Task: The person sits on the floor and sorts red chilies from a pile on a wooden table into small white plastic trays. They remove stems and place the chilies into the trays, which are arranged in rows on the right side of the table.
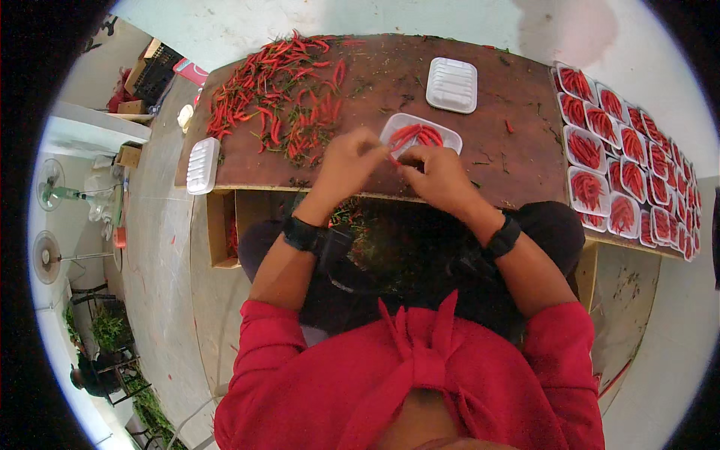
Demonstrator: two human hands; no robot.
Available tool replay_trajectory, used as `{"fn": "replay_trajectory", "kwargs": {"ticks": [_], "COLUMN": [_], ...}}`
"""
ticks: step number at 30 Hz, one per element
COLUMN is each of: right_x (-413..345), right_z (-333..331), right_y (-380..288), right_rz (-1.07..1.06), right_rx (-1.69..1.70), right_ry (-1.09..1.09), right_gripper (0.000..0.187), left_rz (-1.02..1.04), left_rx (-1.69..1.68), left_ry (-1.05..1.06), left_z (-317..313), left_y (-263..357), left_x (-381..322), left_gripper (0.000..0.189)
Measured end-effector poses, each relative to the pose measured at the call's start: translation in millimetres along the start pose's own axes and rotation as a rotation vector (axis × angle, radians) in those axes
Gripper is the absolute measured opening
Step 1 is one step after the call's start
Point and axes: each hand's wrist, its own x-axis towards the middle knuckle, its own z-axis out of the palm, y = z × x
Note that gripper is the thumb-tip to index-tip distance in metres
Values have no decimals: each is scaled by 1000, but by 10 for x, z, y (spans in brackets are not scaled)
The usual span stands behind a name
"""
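My left hand (350,163) and my right hand (441,177) meet over the near edge of a brown table (365,112). Between their fingertips is a slim red chilli pepper (394,161), partly covered by the fingers. My left thumb and forefinger pinch at its upper end, and my right fingers hold its lower part. Just beyond them lies a white foam tray (450,138) with a fanned layer of red chillies (419,134) in it. A loose heap of red chillies with green stems (264,79) spreads over the table's left side.
Filled trays of chillies (588,149) stand stacked along the right end. Upside-down white trays lie at the back (451,84) and at the left edge (202,166). One chilli (509,126) and stem scraps dot the wood. Below the left edge is a cardboard box (222,228).
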Motion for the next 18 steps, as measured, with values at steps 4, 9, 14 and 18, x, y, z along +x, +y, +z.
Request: {"fn": "replay_trajectory", "kwargs": {"ticks": [4, 9, 14, 18], "right_x": [22, 9, 34, 46], "right_z": [-29, -111, -136, -32], "right_y": [5, -16, 34, 139], "right_rz": [-94, -109, -102, -51], "right_rx": [-4, -40, 97, 219], "right_ry": [74, 110, 74, 0], "right_gripper": [19, 20, 22, 22], "left_rz": [-210, -290, -233, -59], "left_rx": [-180, -391, -87, -150], "left_ry": [-134, -166, -322, -168], "left_z": [-139, -333, -485, -189], "left_y": [91, 215, 243, 197], "left_x": [1, -52, -33, -22], "left_gripper": [13, 22, 19, 21]}}
